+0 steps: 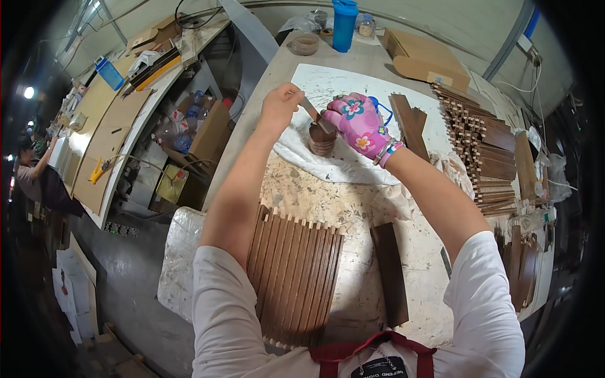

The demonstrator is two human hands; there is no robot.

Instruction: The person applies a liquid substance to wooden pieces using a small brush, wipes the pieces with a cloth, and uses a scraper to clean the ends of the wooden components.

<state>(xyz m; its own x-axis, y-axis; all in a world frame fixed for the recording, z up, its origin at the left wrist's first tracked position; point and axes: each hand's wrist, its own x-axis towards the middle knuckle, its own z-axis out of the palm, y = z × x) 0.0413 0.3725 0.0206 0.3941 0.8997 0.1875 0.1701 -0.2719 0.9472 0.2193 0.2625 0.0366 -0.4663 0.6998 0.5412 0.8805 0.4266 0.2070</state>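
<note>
In the bare fingers of the left hand [280, 110], a flat strip [307, 107] is pinched above a brown tub [322, 146]; beside it, the gloved right hand [362, 126] is curled, its hold unclear. The tub is set on white cloth [343, 171] on the worktop [305, 192], dark wooden slats [293, 277] being laid nearer the body.

Flowered pink glove [362, 124], reddish-brown cup [322, 145], dark brown slats [294, 277], blue bottle [344, 28], white sleeves [222, 309]

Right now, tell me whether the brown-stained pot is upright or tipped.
Upright: the brown-stained pot stands with its rim uppermost and its side wall below.
</note>
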